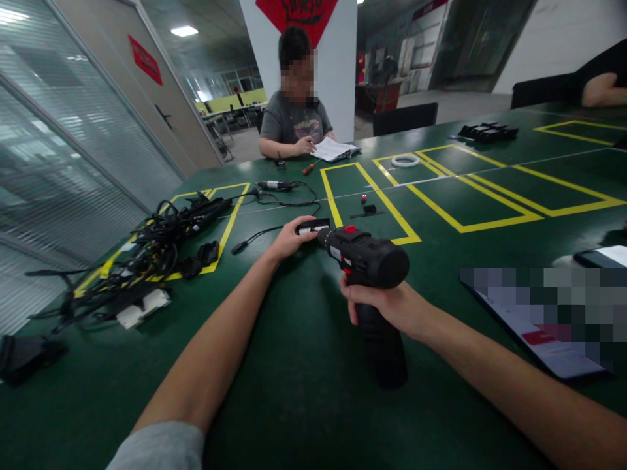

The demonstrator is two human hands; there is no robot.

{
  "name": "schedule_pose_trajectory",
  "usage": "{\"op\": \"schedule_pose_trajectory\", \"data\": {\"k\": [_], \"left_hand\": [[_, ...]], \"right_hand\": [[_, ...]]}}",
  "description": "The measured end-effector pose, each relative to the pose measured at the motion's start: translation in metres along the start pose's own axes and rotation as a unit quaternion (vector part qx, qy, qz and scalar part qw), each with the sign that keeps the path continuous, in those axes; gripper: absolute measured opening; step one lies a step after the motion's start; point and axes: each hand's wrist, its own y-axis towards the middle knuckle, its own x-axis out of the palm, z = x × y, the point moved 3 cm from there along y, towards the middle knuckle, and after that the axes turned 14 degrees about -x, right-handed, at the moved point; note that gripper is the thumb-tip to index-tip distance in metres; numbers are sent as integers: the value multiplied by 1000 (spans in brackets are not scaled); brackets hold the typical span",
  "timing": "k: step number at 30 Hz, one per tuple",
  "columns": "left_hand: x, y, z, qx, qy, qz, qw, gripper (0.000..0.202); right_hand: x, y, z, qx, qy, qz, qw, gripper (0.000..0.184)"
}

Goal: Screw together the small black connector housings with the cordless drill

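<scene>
My right hand [377, 300] is wrapped round the grip of a black cordless drill [365, 256] with red switches. The drill's chuck points left and away from me, its tip close to a small black device with a white label [313, 226]. My left hand [292, 237] grips that device against the green table [294, 365]. Whether the bit touches it I cannot tell. A thin black cable with a plug [239, 248] lies just left of my left hand. Beyond the drill are a small black piece [369, 209] and a tiny red one [364, 199].
A tangled heap of black cables [161, 245] covers the left side. Yellow tape rectangles [460, 228] mark the tabletop. Farther off are a screwdriver [308, 168], a white ring [405, 160] and black parts [487, 132]. A tablet [543, 339] lies right. A person with papers [336, 149] sits opposite.
</scene>
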Motion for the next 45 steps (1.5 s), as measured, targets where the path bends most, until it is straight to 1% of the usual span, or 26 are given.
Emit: {"op": "schedule_pose_trajectory", "data": {"k": [5,7,11,15,18,23,28,32,37,40,45], "left_hand": [[-1,2,-2,7,-3,-15,1000,63],[-2,2,-1,13,12,-11,1000,58],[-4,1,0,24,53,18,998,43],[-4,0,1,34,63,23,997,39],[-4,0,2,42,72,21,996,39],[-3,-1,2,37,84,16,996,39],[-4,-3,2,47,77,11,996,41],[-5,-3,0,30,56,-12,998,44],[-6,-2,-1,27,54,-6,998,44],[-5,-1,-1,24,56,-8,998,43],[-5,0,-4,17,43,-16,999,43]], "right_hand": [[0,0,-1,1,-12,-4,1000,16],[0,0,-1,6,-13,-4,1000,15],[-2,-1,2,4,-14,-3,1000,13],[-3,0,3,0,-17,1,1000,11],[-2,0,2,4,-18,6,1000,11],[2,0,-2,5,4,26,1000,18],[0,0,0,-5,1,16,1000,14],[-2,-1,2,11,4,1,1000,15],[-2,0,-1,1,6,12,1000,17],[-2,1,0,-1,2,19,1000,16],[-2,0,1,0,7,13,1000,13]]}}
